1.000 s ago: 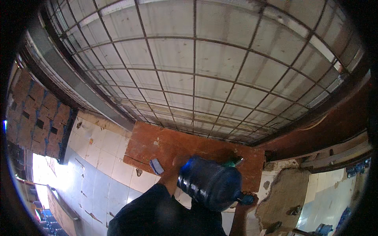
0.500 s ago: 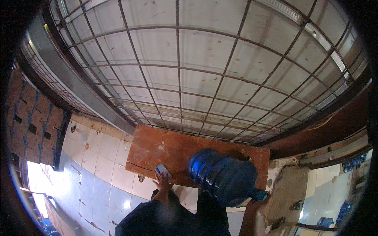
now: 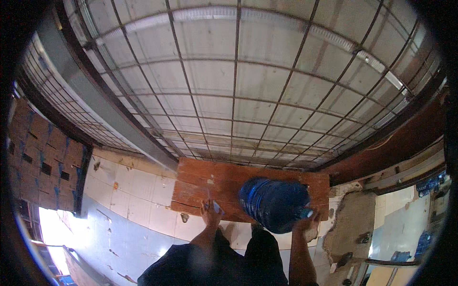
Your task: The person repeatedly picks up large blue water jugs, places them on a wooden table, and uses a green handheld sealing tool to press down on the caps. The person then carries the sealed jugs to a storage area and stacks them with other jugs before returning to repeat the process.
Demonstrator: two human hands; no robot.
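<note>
A large blue water jug (image 3: 274,202) lies on its side on a reddish-brown wooden board (image 3: 229,171), its neck pointing right and slightly toward me. My right hand (image 3: 307,223) is closed around the neck, beside a pale cap. At the board's front left edge, my left hand (image 3: 210,214) has its fingers bent over a small pale blue-white item (image 3: 216,207). Most of that item is covered by the fingers, so its kind cannot be made out.
Behind the board rises a metal grid (image 3: 234,95) in front of pale panels. Stacked brown cartons (image 3: 45,157) stand at far left. A broken patch of concrete (image 3: 350,224) lies to the right among floor tiles (image 3: 129,214). More blue jugs (image 3: 424,243) show at the far right.
My right hand has come into view and taken hold of the jug's neck. The jug's neck end has turned slightly away from me. My left hand stays at the board's front edge.
</note>
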